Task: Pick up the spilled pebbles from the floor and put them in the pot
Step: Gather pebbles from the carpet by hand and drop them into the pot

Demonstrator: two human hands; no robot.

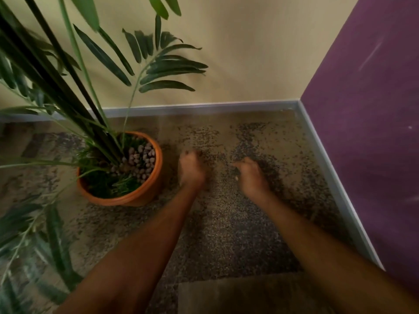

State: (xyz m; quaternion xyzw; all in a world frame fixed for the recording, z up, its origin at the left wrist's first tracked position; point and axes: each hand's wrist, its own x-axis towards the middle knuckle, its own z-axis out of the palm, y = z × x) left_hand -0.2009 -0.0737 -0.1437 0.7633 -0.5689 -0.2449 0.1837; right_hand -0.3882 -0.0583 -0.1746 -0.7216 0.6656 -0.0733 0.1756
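Observation:
An orange pot (149,189) holding a palm plant stands on the speckled carpet at the left. Its soil is topped with pale brown pebbles (141,160). My left hand (191,169) is curled like a fist just right of the pot, low over the carpet, and whatever is inside it is hidden. My right hand (251,175) hovers further right with its fingers bent and pinched toward the left. A small pale spot (236,177) shows at its thumb side. The frame is blurred, so loose pebbles on the mottled carpet cannot be made out.
Palm fronds (167,69) spread over the pot and the left side. A beige wall with a grey skirting board (204,106) runs behind. A purple wall (362,132) closes the right side and forms a corner.

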